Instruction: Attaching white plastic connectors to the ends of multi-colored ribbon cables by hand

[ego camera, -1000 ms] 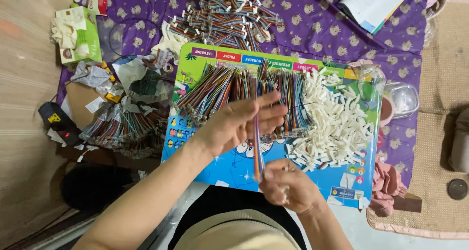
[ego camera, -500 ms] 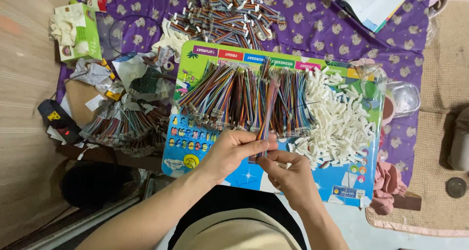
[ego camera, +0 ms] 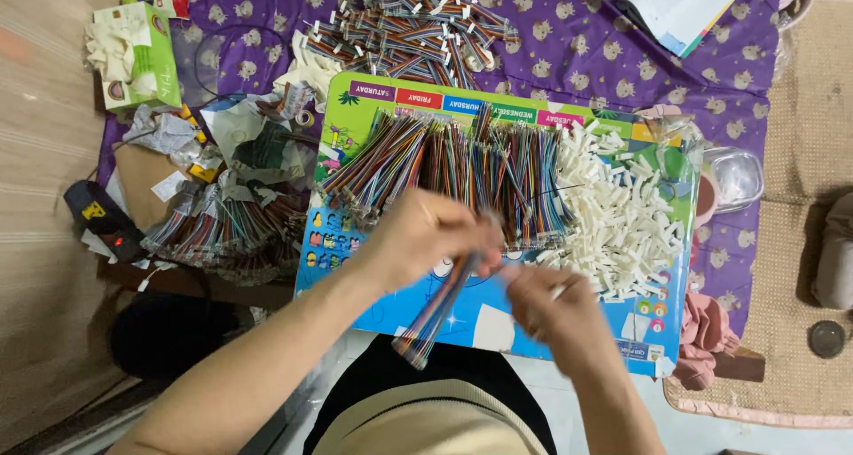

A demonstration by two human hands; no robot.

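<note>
My left hand (ego camera: pixel 426 237) fingers pinch a rainbow ribbon cable (ego camera: pixel 437 306) slanting down over the colourful board (ego camera: pixel 498 317); my right hand (ego camera: pixel 546 299), blurred, is closed on something small just beside it.

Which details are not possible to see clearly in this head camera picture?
- Left hand and right hand: motion blur; finger grip unclear.
- Upper end of the multicoloured ribbon cable: hidden between the hands.
- Booklet: cut off by the top edge.
- White connector housings: too small to count.
</note>
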